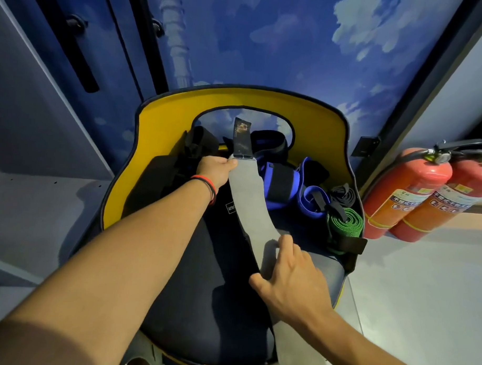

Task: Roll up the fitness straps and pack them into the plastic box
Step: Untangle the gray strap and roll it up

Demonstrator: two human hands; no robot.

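Left hand (215, 172) pinching the grey strap (250, 199) beside its black tab (241, 141), fingers curling round its edge, right hand (291, 277) pressing it flat, fingers spreading apart

The only view sits on the person's head, a wide lens tipped forward and down, close above the yellow-backed chair (160, 116) with the grey strap (250, 199) running up mid-frame. The left hand (215, 172) and right hand (288, 277) reach in from the bottom edge; the cloud-painted wall (293, 47) fills the top.
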